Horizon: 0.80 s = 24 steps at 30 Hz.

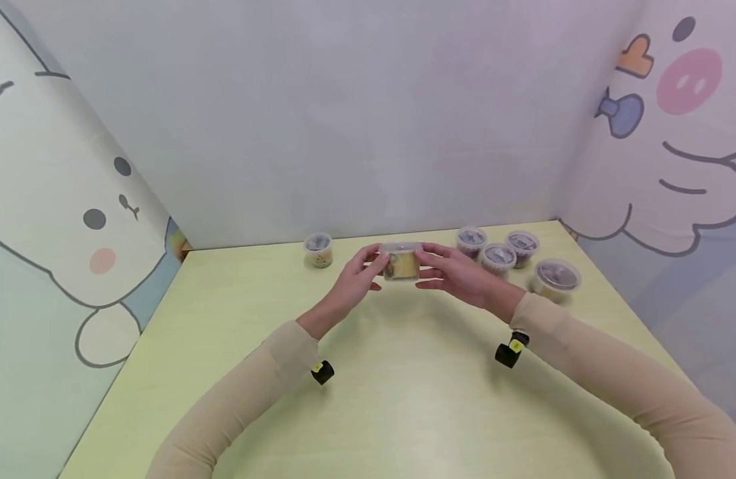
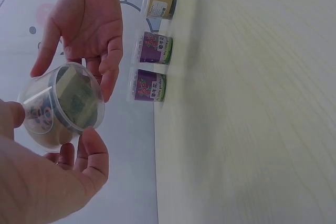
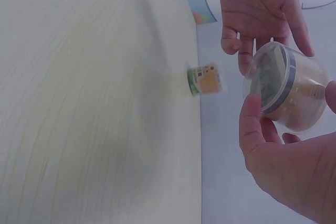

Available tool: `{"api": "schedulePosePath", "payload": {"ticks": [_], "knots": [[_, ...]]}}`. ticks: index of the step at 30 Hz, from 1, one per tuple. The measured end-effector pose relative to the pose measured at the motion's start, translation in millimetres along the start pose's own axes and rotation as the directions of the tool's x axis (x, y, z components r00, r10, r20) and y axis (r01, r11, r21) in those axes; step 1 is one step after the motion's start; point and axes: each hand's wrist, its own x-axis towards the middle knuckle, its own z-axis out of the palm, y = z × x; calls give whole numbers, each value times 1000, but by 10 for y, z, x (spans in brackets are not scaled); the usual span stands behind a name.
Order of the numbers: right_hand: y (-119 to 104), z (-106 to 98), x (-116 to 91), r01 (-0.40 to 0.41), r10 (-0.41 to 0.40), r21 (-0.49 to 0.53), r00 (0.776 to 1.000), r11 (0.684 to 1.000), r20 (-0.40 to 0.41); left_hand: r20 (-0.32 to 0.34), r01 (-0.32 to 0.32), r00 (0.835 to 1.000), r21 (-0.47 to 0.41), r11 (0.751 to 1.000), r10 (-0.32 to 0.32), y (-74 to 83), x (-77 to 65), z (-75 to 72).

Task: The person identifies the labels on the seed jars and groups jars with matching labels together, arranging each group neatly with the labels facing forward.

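A clear plastic tub with a lid (image 1: 402, 264) is held up above the table between both hands. It has a yellow label, and something pale and something dark show inside (image 2: 79, 98). My left hand (image 1: 353, 283) grips its left side, thumb on the near face and fingers behind. On the opposite side my right hand (image 1: 458, 274) holds it the same way, its fingers curled round the edge (image 3: 252, 121). In both wrist views the tub lies tilted, with its flat round end toward the table side.
A small lidded tub with an orange label (image 1: 319, 250) stands at the back, left of the hands. Several more stand at the back right, two of them purple (image 2: 156, 48), beside a wider tub (image 1: 555, 278). A pale wall (image 1: 344, 133) closes off the table's (image 1: 404, 399) far edge.
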Motion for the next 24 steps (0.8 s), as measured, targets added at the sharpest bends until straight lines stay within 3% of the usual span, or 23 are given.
{"api": "schedulePosePath", "payload": {"ticks": [12,24], "knots": [[23,102,64,-4,4,20,1000,1000,28,-49,10,999,-27,1000,-12,20,-43,-84],[9,150,104,14,-18,70,998,997,62,-4,26,1000,-18,999,-27,34,-73,-151]]}}
